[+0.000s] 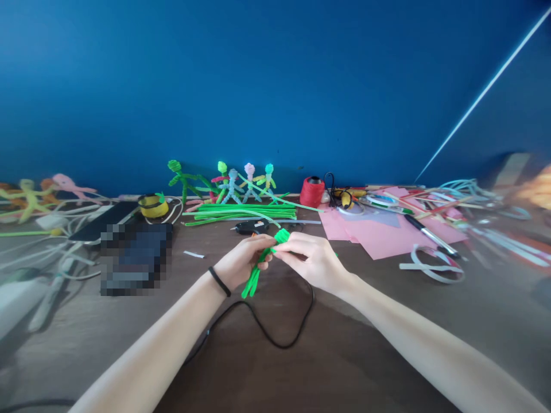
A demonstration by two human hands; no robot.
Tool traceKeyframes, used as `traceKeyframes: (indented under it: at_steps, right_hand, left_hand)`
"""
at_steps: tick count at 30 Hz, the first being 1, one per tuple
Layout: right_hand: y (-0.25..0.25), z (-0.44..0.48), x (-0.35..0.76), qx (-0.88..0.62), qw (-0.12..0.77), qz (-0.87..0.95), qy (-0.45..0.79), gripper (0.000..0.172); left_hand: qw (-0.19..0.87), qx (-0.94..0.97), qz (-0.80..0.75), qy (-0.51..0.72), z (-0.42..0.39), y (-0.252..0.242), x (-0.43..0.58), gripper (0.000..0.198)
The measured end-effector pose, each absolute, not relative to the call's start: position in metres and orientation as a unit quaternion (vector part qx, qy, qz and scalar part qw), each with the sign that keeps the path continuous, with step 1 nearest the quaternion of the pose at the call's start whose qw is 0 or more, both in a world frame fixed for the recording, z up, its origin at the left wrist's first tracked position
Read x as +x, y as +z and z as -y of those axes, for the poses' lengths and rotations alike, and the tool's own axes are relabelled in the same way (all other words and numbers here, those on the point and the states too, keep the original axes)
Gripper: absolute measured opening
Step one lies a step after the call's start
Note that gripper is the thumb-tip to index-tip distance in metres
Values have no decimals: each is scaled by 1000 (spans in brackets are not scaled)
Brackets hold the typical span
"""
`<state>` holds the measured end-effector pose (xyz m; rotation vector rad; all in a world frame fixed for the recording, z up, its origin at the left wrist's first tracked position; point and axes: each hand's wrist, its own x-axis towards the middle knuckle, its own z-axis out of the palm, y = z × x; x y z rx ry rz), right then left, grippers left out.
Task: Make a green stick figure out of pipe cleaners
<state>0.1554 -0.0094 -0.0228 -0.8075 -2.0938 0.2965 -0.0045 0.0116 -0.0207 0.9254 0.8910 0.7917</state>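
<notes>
Bright green pipe cleaners (pixel 253 281), bent into a small bundle, are held between my two hands above the table. My left hand (pixel 245 258) is closed around the middle of the bundle, and the loose ends hang down below its fingers. With thumb and fingertips, my right hand (pixel 314 258) pinches the green piece near its folded top. Just behind the hands lies a black glue gun (pixel 251 227), its cord (pixel 282 346) looping on the table under my wrists. Farther back is a pile of straight green pipe cleaners (pixel 245 213).
Several pipe-cleaner figures (pixel 232 186) stand against the blue wall. Pink paper (pixel 383 241), a red spool (pixel 312 192), a black pen (pixel 430 235) and white strips (pixel 434 268) lie right. Left are a yellow tape roll (pixel 154 205), a blurred-out dark phone (pixel 140 255) and white cables (pixel 81 269).
</notes>
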Motion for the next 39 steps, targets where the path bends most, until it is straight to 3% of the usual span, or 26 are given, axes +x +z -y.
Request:
traceKeyframes:
  at_steps: [10,18,27,39]
  right_hand:
    - [-31,9,153,-327,453,823,102,17]
    - [-31,0,157,-383,427,786,232,15]
    - [-44,-9,164,-382,405,754,348,13]
    - [-37,-16,173,-381,374,789,305,27]
  left_hand:
    - [730,351,-399,431,-12,-9,-10,5]
    - [755,329,-352,446,-9,-6,-8,4]
    - [768,405,-358,343,-1,-3,-5,9]
    - [661,558,-436,248,-1,1,-7,12]
